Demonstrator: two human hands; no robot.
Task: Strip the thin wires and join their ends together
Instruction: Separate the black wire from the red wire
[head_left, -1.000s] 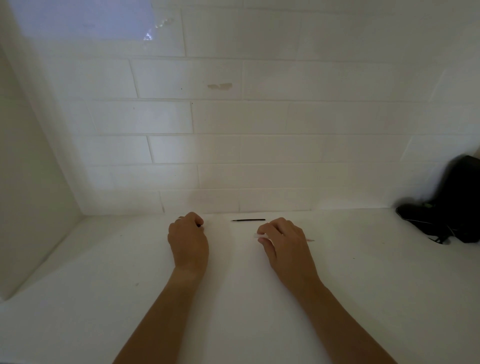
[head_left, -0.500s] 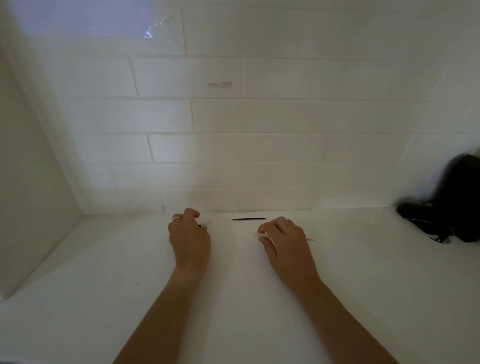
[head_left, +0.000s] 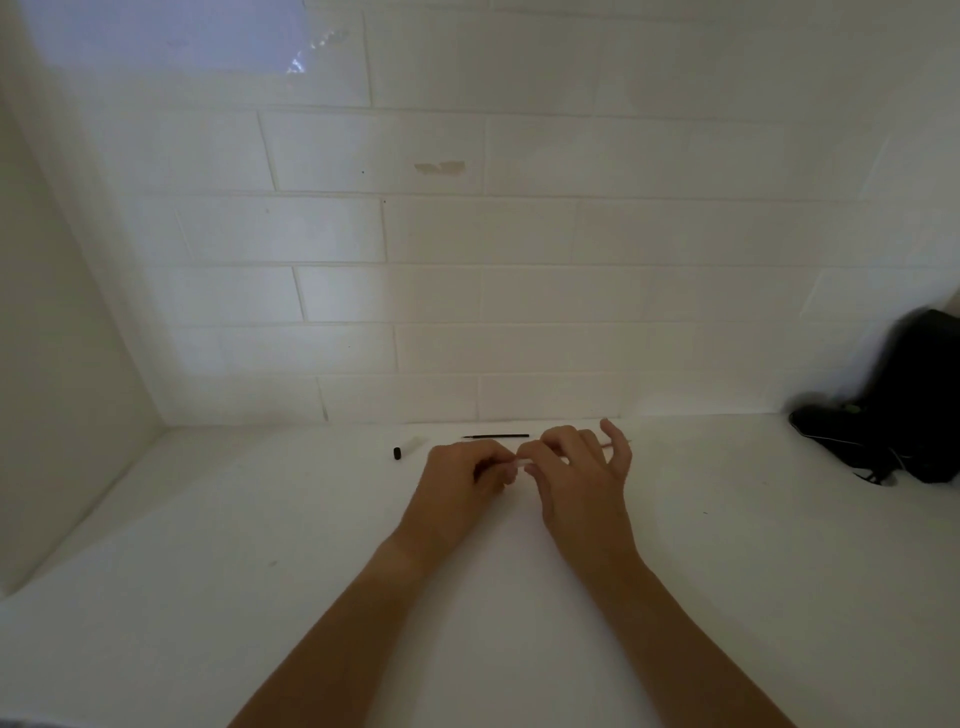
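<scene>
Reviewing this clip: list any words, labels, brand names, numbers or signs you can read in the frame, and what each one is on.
None can be read.
The black wire, the small white tube with a black cap, the white counter and the tiled wall show no print.
The black bag at the right edge is too dark and blurred to tell whether it carries a label.
The hands meet over a pale wire; no marking shows there.

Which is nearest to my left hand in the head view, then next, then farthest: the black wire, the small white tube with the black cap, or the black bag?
1. Black wire, just beyond the left hand.
2. White tube, to its left; close to call with the wire.
3. Black bag, far right by the wall.
</scene>
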